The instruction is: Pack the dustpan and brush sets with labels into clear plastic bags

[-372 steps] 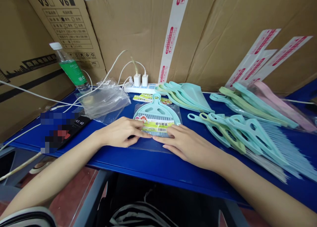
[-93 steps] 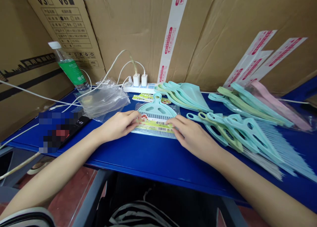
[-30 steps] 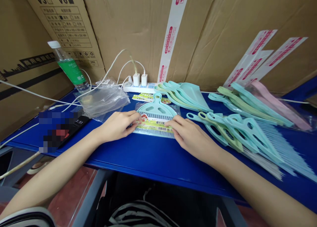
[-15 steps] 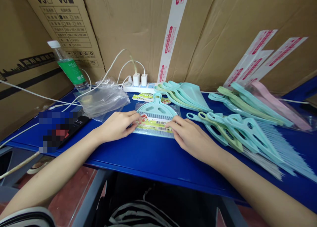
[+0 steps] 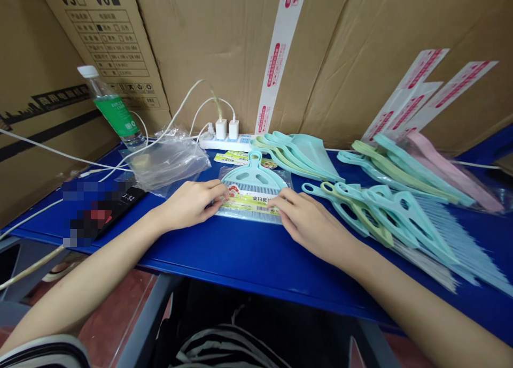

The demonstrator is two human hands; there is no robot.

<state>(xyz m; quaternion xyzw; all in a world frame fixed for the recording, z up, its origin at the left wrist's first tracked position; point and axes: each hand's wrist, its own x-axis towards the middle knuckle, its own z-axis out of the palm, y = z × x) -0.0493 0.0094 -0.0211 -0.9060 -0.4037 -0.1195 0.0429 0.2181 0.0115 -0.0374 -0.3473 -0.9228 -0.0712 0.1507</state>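
A light-blue hand brush (image 5: 254, 179) lies in a clear plastic bag on the blue table, its handle pointing away from me. Across its bristles runs a yellow-green printed card (image 5: 256, 201). My left hand (image 5: 202, 199) grips the left edge of the bag with curled fingers. At the opposite edge, my right hand (image 5: 302, 215) pinches the bag, fingertips over the end of the card. Whatever lies underneath the brush is hidden. To the right of my right hand are several loose blue and green brushes (image 5: 401, 218), overlapping in a row.
Behind the bagged brush are stacked dustpans (image 5: 304, 156) and printed cards (image 5: 228, 158). More dustpans (image 5: 412, 167) lie at the right. Clear bags (image 5: 168, 162), a bottle (image 5: 114, 114), a phone (image 5: 120, 207) and white cables stand left. A power strip (image 5: 240, 142) sits against the cardboard.
Both hands and the bagged brush hold the same position. The phone's clock has gone from 3:51 to 3:52.
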